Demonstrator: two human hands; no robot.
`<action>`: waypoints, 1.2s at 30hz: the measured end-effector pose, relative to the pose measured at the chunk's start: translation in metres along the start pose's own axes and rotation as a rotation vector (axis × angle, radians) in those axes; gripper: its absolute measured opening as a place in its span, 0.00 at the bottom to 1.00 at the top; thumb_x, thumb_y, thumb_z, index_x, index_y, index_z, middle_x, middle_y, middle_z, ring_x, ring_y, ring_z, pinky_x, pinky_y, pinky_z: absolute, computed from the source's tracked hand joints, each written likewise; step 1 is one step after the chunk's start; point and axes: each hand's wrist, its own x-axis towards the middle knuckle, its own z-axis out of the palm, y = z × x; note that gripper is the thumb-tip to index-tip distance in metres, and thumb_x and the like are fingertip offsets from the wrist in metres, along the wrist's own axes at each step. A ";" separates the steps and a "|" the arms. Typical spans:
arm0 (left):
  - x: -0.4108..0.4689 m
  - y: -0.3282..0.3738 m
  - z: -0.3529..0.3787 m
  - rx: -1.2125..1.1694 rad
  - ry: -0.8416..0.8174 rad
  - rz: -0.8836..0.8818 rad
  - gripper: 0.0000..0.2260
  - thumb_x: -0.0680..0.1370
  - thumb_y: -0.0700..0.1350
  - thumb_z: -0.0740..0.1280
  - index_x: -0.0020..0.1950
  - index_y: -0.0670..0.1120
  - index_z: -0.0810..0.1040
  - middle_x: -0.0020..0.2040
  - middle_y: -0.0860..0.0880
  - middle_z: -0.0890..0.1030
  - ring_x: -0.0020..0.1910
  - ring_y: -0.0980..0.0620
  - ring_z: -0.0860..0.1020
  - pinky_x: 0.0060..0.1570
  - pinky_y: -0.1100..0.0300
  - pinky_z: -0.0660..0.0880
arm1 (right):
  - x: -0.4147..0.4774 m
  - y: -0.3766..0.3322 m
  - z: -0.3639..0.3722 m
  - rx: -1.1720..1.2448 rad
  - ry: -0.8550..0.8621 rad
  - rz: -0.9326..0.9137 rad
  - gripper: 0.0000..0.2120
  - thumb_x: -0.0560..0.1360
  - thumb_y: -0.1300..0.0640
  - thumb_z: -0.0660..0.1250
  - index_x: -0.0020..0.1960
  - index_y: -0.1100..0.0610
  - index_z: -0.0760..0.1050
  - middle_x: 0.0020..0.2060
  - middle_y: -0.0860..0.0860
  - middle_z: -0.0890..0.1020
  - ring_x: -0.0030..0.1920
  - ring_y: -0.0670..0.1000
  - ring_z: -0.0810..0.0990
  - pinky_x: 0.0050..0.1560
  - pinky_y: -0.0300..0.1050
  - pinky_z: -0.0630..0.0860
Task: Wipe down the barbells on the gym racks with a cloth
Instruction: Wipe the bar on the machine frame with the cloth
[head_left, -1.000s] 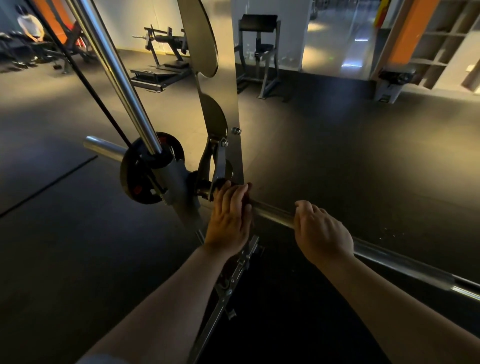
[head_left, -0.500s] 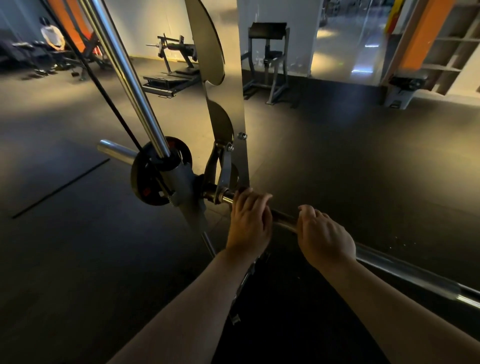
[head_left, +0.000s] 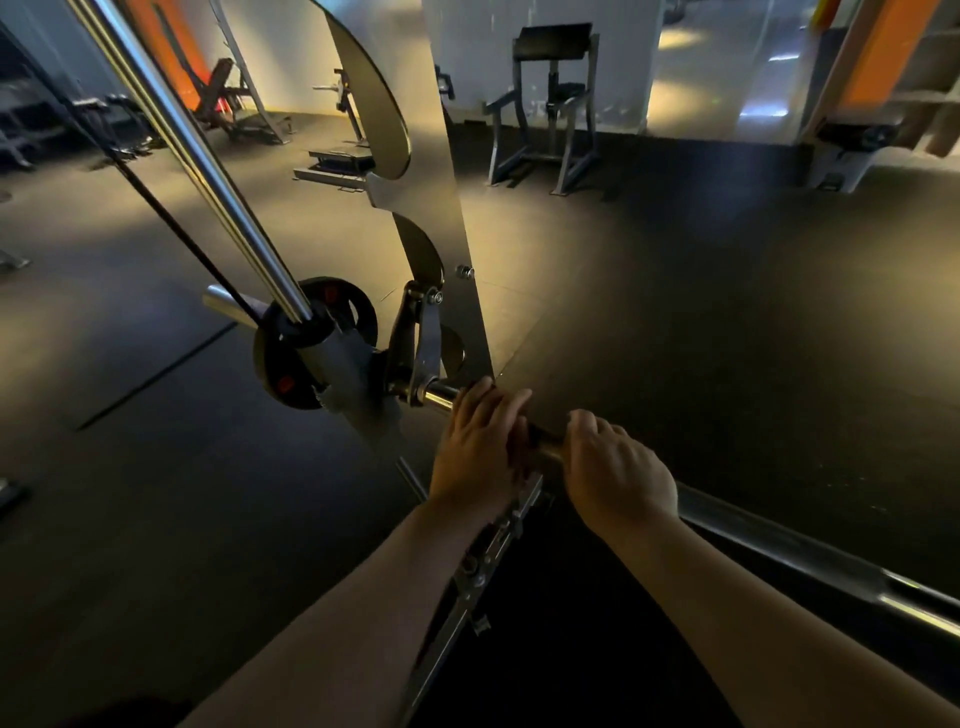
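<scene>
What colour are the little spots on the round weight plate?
Red spots on a black weight plate, which show best in the head view.

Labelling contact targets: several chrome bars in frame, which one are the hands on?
The low barbell running toward bottom right: left hand and right hand are both on it. The steep guide rods at upper left are untouched.
</scene>
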 end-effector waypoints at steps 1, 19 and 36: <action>0.006 -0.002 -0.004 0.019 0.012 -0.030 0.25 0.82 0.57 0.48 0.77 0.52 0.65 0.77 0.51 0.67 0.81 0.49 0.49 0.79 0.43 0.53 | -0.001 0.001 -0.001 -0.007 -0.004 -0.013 0.10 0.83 0.53 0.61 0.63 0.53 0.69 0.55 0.49 0.81 0.53 0.48 0.82 0.48 0.39 0.76; 0.000 0.028 -0.002 -0.137 -0.032 -0.216 0.19 0.87 0.52 0.51 0.78 0.53 0.63 0.80 0.52 0.60 0.81 0.52 0.44 0.77 0.39 0.58 | -0.021 0.046 -0.017 -0.042 -0.249 0.077 0.23 0.84 0.36 0.43 0.51 0.50 0.70 0.38 0.47 0.77 0.36 0.47 0.78 0.42 0.46 0.80; -0.022 0.091 0.051 -0.219 0.053 -0.210 0.22 0.84 0.50 0.60 0.78 0.52 0.61 0.80 0.52 0.59 0.81 0.51 0.37 0.79 0.38 0.46 | -0.038 0.050 -0.020 -0.125 -0.139 -0.013 0.10 0.82 0.48 0.64 0.58 0.52 0.71 0.50 0.50 0.80 0.45 0.49 0.81 0.47 0.45 0.79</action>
